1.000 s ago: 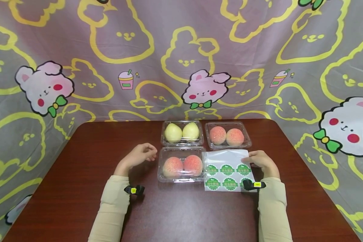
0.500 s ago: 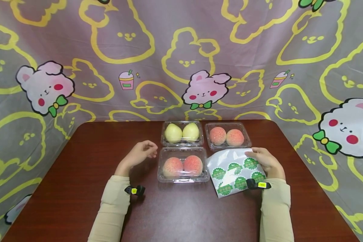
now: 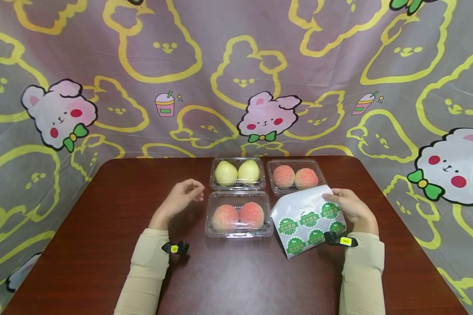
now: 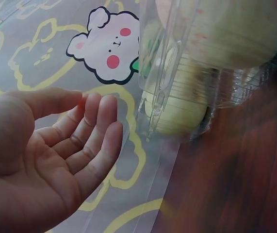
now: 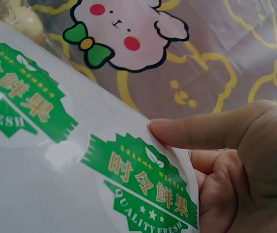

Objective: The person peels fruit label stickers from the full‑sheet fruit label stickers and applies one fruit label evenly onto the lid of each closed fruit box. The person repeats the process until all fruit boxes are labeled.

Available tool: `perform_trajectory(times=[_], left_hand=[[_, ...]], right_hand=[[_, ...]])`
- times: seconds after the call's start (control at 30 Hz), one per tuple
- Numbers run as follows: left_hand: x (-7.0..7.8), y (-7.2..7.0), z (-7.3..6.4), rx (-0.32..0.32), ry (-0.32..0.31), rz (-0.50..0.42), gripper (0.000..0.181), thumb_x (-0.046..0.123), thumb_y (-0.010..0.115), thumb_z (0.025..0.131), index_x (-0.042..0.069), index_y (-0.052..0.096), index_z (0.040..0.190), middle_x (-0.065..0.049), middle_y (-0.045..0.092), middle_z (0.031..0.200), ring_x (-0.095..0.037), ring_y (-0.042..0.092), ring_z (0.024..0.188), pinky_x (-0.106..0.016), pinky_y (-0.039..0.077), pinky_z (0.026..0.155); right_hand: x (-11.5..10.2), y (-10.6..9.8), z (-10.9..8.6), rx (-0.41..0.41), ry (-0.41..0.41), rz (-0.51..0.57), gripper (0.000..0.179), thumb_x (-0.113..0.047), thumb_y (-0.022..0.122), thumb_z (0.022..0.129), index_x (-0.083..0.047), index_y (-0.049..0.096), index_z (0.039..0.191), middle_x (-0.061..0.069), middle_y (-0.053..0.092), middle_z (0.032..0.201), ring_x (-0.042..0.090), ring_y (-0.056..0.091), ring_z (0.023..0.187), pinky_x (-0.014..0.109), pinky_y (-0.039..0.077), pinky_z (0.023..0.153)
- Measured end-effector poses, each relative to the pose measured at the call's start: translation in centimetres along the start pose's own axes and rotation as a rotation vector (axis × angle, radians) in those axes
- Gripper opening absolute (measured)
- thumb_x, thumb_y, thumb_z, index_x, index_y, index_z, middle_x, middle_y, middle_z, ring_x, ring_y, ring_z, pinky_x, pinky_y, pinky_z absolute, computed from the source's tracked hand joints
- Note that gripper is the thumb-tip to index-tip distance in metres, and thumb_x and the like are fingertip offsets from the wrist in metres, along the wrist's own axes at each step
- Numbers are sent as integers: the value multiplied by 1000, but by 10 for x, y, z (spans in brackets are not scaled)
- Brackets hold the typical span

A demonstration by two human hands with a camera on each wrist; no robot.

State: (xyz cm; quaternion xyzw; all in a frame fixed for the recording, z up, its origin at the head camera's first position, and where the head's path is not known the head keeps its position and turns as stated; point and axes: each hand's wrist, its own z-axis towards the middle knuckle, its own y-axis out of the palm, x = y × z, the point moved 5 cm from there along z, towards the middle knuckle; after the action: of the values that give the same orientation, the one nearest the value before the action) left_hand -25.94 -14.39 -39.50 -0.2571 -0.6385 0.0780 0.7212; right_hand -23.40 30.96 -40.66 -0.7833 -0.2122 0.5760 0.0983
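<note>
My right hand (image 3: 354, 209) pinches the upper right corner of a white sticker sheet (image 3: 299, 201), thumb on the printed face and fingers behind. Round green labels (image 5: 148, 179) with Chinese characters and "QUALITY FRESH" cover its lower part. The sheet slants and bends, its upper edge overlapping a far clear box in the head view. My left hand (image 3: 183, 199) holds nothing; its fingers are loosely curled, left of the near clear plastic box (image 3: 238, 197). Inside that closed box lie two pinkish peaches (image 3: 251, 214). The left wrist view shows the open palm (image 4: 36, 174) beside the boxes.
Behind the near box stands another clear box (image 3: 238, 187) with two pale yellow-green fruits (image 3: 225, 173). To its right, a third box (image 3: 319, 168) has two peaches (image 3: 284, 176). The brown table (image 3: 236, 280) meets a patterned curtain (image 3: 205, 92) at the back and sides.
My right hand has lifted the sticker sheet's corner and drawn it a little to the right, so the sheet has turned and now bends. The left hand has shifted slightly; the boxes stayed put.
</note>
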Motion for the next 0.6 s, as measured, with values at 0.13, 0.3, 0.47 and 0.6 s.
perform_trajectory(times=[0.13,0.3,0.47,0.6], left_hand=[[1,0,0,5,-2,-5,26,13,54,98,-9,58,111,-25,67,94,-27,68,84,-50,55,85],[2,0,-1,9,3,-14,23,12,54,98,-7,59,109,-26,66,94,-28,68,84,-51,55,86],[2,2,0,9,5,-26,25,11,54,98,-10,58,111,-26,66,95,-31,69,85,-51,55,87],[2,5,1,9,-2,-29,27,13,54,98,-9,59,112,-24,67,95,-31,69,85,-51,55,86]], right_hand=[[-3,-2,-3,17,-13,-5,55,-33,49,100,9,43,135,-14,66,80,5,64,76,24,56,72],[-8,-5,-5,50,-40,12,57,-34,48,100,9,41,136,-18,64,79,2,63,75,23,55,71],[-12,-9,-6,86,-82,55,54,-32,47,101,11,41,134,-22,64,76,0,64,72,23,56,69],[-15,-11,-8,123,-109,75,51,-32,47,101,10,43,130,-23,64,75,-1,63,72,21,55,68]])
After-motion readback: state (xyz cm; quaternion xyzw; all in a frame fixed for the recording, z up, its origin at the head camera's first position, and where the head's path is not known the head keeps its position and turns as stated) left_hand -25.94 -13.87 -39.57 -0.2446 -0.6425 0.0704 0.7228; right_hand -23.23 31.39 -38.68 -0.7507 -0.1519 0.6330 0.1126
